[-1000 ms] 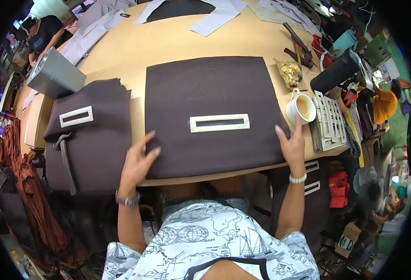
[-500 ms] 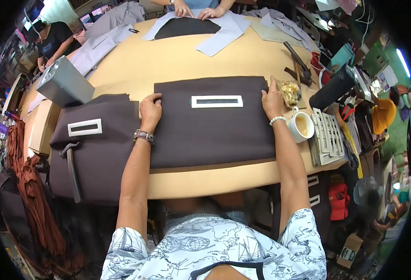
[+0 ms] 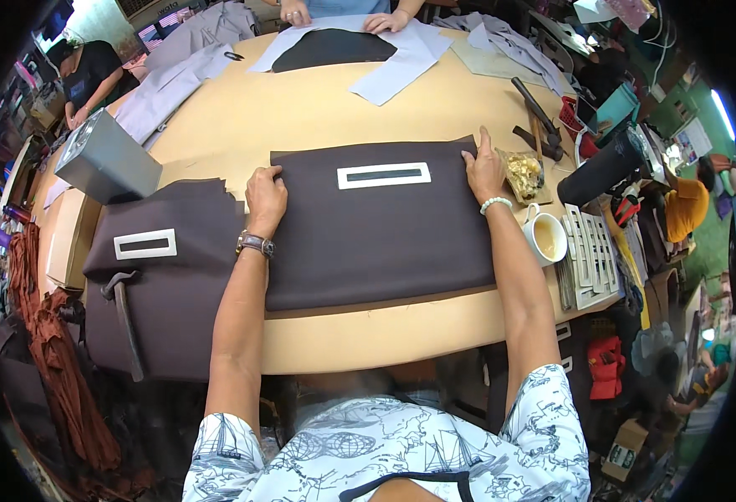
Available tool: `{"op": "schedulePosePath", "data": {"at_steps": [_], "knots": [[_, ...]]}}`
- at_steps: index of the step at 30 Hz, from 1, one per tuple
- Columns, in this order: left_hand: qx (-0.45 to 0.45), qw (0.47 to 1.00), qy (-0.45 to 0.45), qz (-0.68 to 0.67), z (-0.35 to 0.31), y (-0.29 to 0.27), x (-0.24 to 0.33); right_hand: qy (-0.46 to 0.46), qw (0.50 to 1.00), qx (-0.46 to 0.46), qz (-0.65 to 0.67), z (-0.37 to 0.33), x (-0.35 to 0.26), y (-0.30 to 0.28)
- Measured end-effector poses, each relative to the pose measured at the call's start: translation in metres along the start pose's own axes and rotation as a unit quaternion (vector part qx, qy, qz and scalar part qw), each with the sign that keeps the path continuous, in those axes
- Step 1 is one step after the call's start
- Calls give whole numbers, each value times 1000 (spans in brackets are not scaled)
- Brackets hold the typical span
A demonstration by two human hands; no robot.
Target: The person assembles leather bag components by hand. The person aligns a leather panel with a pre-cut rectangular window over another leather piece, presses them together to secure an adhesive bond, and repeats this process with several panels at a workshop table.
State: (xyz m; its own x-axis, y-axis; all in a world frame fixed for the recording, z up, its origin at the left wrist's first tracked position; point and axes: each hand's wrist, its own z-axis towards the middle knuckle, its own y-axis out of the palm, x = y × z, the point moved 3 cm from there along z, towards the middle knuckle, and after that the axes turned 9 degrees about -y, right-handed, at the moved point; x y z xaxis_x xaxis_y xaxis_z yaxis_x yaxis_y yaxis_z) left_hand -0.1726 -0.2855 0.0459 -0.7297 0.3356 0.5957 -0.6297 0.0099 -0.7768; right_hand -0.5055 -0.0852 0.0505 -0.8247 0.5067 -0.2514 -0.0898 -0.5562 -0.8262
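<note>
A dark brown fabric panel point(image 3: 376, 243) lies flat in front of me, folded or stacked in layers. A white rectangular frame point(image 3: 383, 185) with a dark slot sits near its far edge. My left hand point(image 3: 265, 201) is closed at the panel's upper left edge, fingers curled and thumb side against the cloth. My right hand point(image 3: 483, 170) grips the upper right edge, thumb on top and forefinger pointing away. To the left, a second brown fabric piece point(image 3: 167, 293) bears another white frame point(image 3: 145, 244) and a hammer point(image 3: 125, 326), and hangs over the table edge.
A metal box point(image 3: 109, 159) stands at the left. On the right are a cup of milky drink point(image 3: 545, 238), a bag of brass-coloured pieces point(image 3: 522, 171), a second hammer point(image 3: 538, 113), a black bottle point(image 3: 602, 163) and stacked white frames point(image 3: 591, 255). Across the table, a co-worker's hands point(image 3: 387, 21) handle grey cloth.
The view has shifted slightly, and table things sit a little differently in it. Both my hands stay at the panel's edges. The co-worker's left-side hand has drawn back from the dark piece.
</note>
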Motion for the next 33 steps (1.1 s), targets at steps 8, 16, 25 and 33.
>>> {"op": "schedulePosePath", "data": {"at_steps": [8,16,25,33], "knots": [[13,960,254,119,-67,-35,48,-84,995,59,2,-40,-64,-47],[-289,911,282,80,-233,-41,43,-167,945,-174,223,-233,-190,-88],[-195,945,151,214,-240,-75,-11,-16,991,-130,6,-243,-76,-116],[-61,960,185,200,-221,-94,-18,99,994,-2,-43,-223,-23,-128]]}}
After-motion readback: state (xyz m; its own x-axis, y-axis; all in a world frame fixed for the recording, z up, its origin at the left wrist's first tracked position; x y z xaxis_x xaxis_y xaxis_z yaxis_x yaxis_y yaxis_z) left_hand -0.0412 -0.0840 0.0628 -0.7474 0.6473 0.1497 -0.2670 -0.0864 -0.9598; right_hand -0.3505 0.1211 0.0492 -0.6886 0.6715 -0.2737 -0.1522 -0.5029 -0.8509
